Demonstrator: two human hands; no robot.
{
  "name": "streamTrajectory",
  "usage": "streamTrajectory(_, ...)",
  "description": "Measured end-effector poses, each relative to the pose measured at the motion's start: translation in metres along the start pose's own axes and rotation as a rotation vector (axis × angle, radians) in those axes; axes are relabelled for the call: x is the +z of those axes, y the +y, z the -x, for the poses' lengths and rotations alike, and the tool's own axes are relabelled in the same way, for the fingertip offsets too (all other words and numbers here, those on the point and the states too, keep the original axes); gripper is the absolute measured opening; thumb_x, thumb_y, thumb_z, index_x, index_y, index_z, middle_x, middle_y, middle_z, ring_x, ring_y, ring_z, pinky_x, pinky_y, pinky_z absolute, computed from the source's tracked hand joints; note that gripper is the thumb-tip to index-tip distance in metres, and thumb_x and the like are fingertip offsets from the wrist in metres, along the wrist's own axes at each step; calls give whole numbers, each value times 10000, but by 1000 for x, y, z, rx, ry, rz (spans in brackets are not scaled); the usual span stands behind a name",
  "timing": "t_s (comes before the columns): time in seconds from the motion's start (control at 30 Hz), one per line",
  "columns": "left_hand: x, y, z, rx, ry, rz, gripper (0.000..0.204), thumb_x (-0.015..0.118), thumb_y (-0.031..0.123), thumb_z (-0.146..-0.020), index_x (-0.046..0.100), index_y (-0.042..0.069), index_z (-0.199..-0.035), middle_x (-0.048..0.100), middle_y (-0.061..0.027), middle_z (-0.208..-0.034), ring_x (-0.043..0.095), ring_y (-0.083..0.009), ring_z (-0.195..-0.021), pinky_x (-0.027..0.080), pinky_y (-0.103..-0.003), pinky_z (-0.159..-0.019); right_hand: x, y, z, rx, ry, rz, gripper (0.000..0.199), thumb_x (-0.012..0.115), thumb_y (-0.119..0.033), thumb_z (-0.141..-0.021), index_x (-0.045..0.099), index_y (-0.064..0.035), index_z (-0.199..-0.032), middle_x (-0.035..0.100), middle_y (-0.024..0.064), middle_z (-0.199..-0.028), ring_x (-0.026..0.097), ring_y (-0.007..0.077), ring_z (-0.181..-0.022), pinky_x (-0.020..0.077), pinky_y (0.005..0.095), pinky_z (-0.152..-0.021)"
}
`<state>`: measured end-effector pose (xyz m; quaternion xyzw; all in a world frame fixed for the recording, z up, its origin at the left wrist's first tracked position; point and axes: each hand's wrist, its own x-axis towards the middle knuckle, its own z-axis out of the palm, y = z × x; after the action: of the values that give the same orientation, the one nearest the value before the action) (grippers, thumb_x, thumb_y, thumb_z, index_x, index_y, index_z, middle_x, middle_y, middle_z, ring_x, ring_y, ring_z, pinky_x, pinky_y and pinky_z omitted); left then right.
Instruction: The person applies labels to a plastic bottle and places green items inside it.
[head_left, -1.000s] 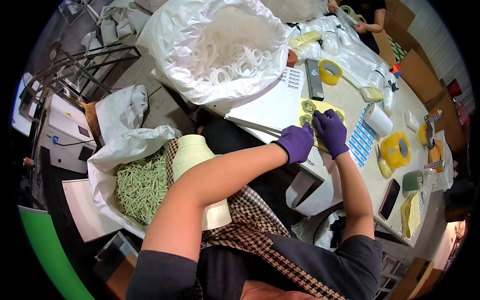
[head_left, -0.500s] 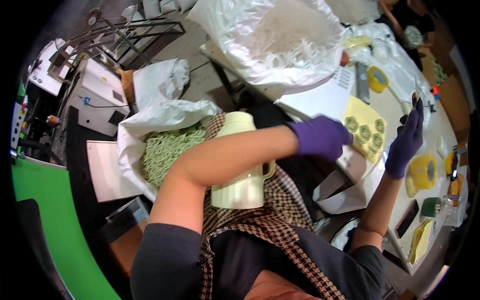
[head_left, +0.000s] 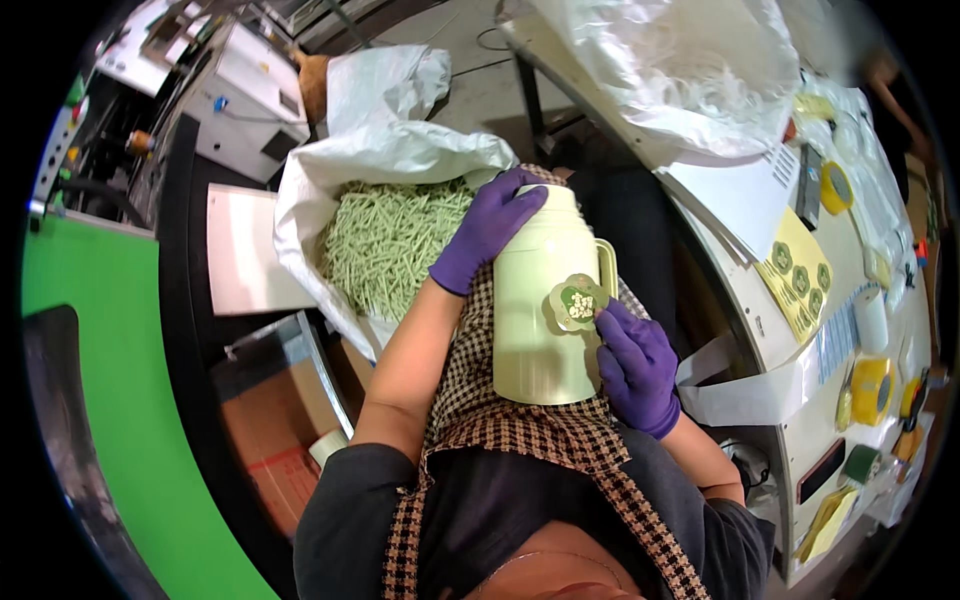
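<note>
A pale green vacuum jug (head_left: 540,350) lies in my lap on the checked apron (head_left: 520,435), its handle on the right side. My left hand (head_left: 490,228), in a purple glove, wraps over the jug's lid end. My right hand (head_left: 640,372), gloved in purple too, pinches the edge of a flower-shaped green and gold sticker (head_left: 572,308) against the jug's side. Whether the sticker lies fully flat on the jug, I cannot tell. On the table to the right is a yellow sheet (head_left: 812,325) bearing several more such stickers.
Left of my lap stands a white sack (head_left: 300,235) of green shredded filler (head_left: 390,250). The table at right (head_left: 715,275) carries a white bag (head_left: 690,70) of pale strips, papers (head_left: 725,200), tape rolls (head_left: 872,390) and a phone (head_left: 820,472). A green surface (head_left: 95,330) lies far left.
My left hand has moved from beside the sticker sheet to the jug's lid end. My right hand has come down from above the table to the jug with a sticker. The view has shifted left.
</note>
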<state>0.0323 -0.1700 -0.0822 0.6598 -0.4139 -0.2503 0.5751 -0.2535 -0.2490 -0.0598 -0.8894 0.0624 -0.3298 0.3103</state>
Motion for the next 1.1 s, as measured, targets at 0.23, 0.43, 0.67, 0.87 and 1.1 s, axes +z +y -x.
streamTrajectory(0.23, -13, -1, 17, 102, 107, -21, 207, 648, 190, -982, 649, -12, -1023, 643, -64, -929, 571, -128, -889, 475, -301, -843, 14, -13, 1, -31, -90, 85, 456, 718, -102, -842, 689, -69, -1296, 677, 129, -1344, 664, 256, -839, 547, 350, -770)
streamTrajectory(0.43, -16, -6, 19, 97, 105, -77, 181, 649, 168, -980, 651, -6, -1026, 641, -56, -911, 569, -128, -862, 479, -301, -827, 15, -18, -7, -32, -196, 212, 503, 725, -126, -863, 658, -149, -1361, 674, 109, -1204, 642, 256, -820, 541, 369, -715)
streamTrajectory(0.67, -13, 33, 22, 146, 100, -160, 175, 631, 164, -993, 644, -10, -1005, 619, -36, -838, 537, -119, -791, 468, -299, -753, -25, 20, 37, 256, -440, 592, 629, 685, -189, -918, 504, -302, -1510, 600, 83, -978, 626, 282, -812, 548, 405, -649)
streamTrajectory(0.87, 30, 72, -10, 228, 23, -949, 271, 558, 269, -1010, 694, 54, -916, 675, -163, -768, 676, -354, -723, 525, -462, -680, -100, 46, 37, 461, 75, 391, 337, 653, -113, -963, 694, -102, -1297, 666, 113, -1037, 685, 258, -820, 557, 368, -726)
streamTrajectory(1.1, 82, -24, -87, -97, -224, -1124, 299, 558, 323, -935, 700, 70, -861, 741, -194, -883, 728, -388, -866, 565, -508, -785, -128, 81, 5, 317, 273, 486, 291, 712, -105, -929, 745, -91, -1218, 702, 113, -1001, 698, 240, -833, 560, 346, -747)
